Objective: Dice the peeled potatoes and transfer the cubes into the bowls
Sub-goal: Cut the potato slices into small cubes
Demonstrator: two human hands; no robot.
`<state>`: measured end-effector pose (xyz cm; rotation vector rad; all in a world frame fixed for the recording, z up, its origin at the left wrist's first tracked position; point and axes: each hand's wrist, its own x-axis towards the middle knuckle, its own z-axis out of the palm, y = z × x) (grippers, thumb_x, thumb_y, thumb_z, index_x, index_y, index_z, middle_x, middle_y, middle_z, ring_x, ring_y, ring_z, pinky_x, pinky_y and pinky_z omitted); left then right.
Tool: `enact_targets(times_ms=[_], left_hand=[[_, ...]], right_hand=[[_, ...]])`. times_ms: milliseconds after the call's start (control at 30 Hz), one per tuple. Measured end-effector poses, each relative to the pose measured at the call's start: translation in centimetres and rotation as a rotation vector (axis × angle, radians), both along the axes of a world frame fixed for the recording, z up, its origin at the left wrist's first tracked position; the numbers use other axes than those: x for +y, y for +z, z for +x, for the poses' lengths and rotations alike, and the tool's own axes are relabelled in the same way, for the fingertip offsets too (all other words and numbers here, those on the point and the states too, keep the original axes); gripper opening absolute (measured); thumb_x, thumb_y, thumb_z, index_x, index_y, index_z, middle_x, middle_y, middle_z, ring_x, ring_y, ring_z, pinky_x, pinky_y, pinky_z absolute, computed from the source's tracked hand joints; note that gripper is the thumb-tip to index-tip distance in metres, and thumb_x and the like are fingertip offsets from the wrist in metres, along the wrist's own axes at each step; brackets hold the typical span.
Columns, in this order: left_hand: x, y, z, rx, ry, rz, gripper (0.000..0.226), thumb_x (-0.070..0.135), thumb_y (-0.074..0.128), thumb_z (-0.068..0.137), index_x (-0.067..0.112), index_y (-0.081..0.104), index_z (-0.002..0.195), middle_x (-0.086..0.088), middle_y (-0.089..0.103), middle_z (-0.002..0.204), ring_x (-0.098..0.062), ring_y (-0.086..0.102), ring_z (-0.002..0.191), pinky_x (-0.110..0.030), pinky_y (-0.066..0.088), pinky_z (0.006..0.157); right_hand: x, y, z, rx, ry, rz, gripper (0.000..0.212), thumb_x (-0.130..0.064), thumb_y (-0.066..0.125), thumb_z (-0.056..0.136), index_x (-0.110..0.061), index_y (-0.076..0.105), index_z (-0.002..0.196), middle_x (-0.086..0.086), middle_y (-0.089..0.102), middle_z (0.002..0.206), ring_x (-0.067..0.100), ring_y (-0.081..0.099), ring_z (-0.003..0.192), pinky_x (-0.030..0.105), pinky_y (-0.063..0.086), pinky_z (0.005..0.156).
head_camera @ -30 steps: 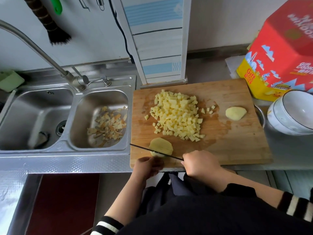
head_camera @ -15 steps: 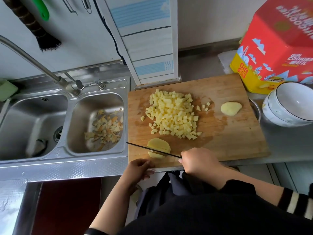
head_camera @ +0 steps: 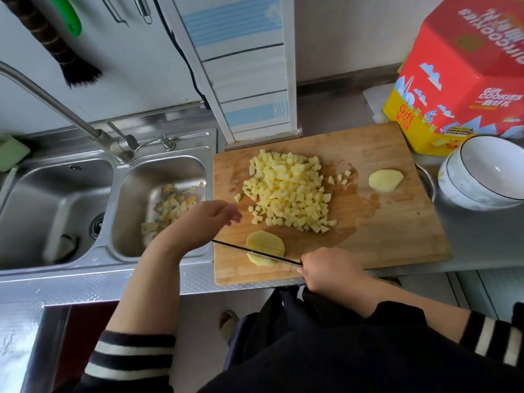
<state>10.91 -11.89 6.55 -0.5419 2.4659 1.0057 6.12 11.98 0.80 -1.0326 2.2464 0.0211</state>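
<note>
The potato piece (head_camera: 265,246) being cut lies flat near the front edge of the wooden cutting board (head_camera: 397,231), just ahead and to the left of the right hand (head_camera: 330,268). The knife (head_camera: 255,252) lies across it, blade running leftward from that hand, so that a narrow strip of potato shows on the near side of the blade and the larger part on the far side. The right hand is curled around the knife handle at the board's front edge. The left hand (head_camera: 209,219) hovers with fingers loosely spread, holding nothing, over the board's left edge and the rim of the sink (head_camera: 113,251); it is apart from the potato piece and the blade tip.

Beyond the blade, just right of the left hand's fingertips, sits the heap of potato cubes (head_camera: 286,191), with a few strays at its edges. Bare board lies to the right of the heap and ahead of the right hand, as far as a second potato piece (head_camera: 386,180) near the board's right edge. Further right, off the board, stand stacked white bowls (head_camera: 482,174), with a red and yellow cookie tin (head_camera: 465,80) behind them. Below the left wrist, the near sink basin holds peelings (head_camera: 170,205).
</note>
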Motion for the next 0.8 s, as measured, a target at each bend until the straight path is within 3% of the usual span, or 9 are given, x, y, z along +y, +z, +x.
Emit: enact_targets(times_ms=[100, 200, 333, 600, 733, 800], left_hand=[[1.7, -0.3, -2.8, -0.196, -0.221, -0.059, 0.049, 0.045, 0.026, 0.105, 0.019, 0.067, 0.107, 0.007, 0.066, 0.105, -0.011, 0.060, 0.101, -0.033, 0.042, 0.097], [3.6, -1.6, -5.0, -0.439, -0.419, -0.111, 0.066, 0.050, 0.015, 0.105, 0.011, 0.068, 0.113, 0.000, 0.067, 0.113, -0.017, 0.060, 0.105, -0.037, 0.038, 0.102], [5.2, -3.7, -5.9, -0.694, -0.589, -0.154, 0.076, 0.056, 0.008, 0.102, 0.011, 0.066, 0.119, -0.002, 0.066, 0.119, -0.019, 0.060, 0.107, -0.041, 0.036, 0.108], [5.0, -5.4, -5.9, -0.753, -0.588, -0.190, 0.074, 0.062, 0.013, 0.100, 0.011, 0.046, 0.143, -0.010, 0.041, 0.151, -0.029, 0.043, 0.133, -0.041, 0.037, 0.109], [4.8, -4.4, -6.1, -0.730, -0.580, -0.114, 0.071, 0.054, 0.011, 0.103, 0.009, 0.061, 0.128, -0.007, 0.057, 0.135, -0.021, 0.056, 0.117, -0.036, 0.043, 0.103], [4.0, -2.2, -6.5, -0.573, -0.517, -0.084, 0.067, 0.049, 0.012, 0.105, 0.008, 0.063, 0.122, -0.008, 0.063, 0.128, -0.020, 0.059, 0.112, -0.038, 0.041, 0.105]], right_hand=[[-0.2, -0.2, 0.1, 0.013, -0.008, 0.013, 0.018, -0.019, 0.043, 0.099, -0.016, 0.057, 0.090, -0.005, 0.043, 0.065, 0.017, 0.045, 0.061, 0.027, 0.027, 0.045], [-0.2, -0.2, 0.2, 0.019, -0.008, 0.010, 0.017, -0.019, 0.043, 0.099, -0.016, 0.059, 0.093, -0.002, 0.053, 0.074, 0.021, 0.050, 0.069, 0.028, 0.028, 0.047], [-0.2, -0.2, 0.5, 0.026, -0.019, 0.013, 0.021, -0.017, 0.044, 0.098, -0.015, 0.064, 0.100, 0.004, 0.066, 0.094, 0.027, 0.061, 0.083, 0.031, 0.038, 0.062], [-0.2, -0.1, 0.6, 0.035, -0.045, 0.023, 0.022, -0.019, 0.045, 0.098, -0.015, 0.066, 0.103, 0.004, 0.067, 0.099, 0.027, 0.064, 0.091, 0.030, 0.040, 0.064], [-0.1, 0.3, 0.6, 0.060, -0.031, -0.010, 0.019, -0.020, 0.046, 0.098, -0.015, 0.064, 0.096, 0.003, 0.065, 0.089, 0.025, 0.061, 0.082, 0.031, 0.040, 0.062], [0.2, 0.4, 0.5, 0.067, -0.047, -0.032, 0.019, -0.023, 0.045, 0.098, -0.016, 0.063, 0.094, 0.001, 0.062, 0.086, 0.024, 0.060, 0.082, 0.030, 0.039, 0.061]])
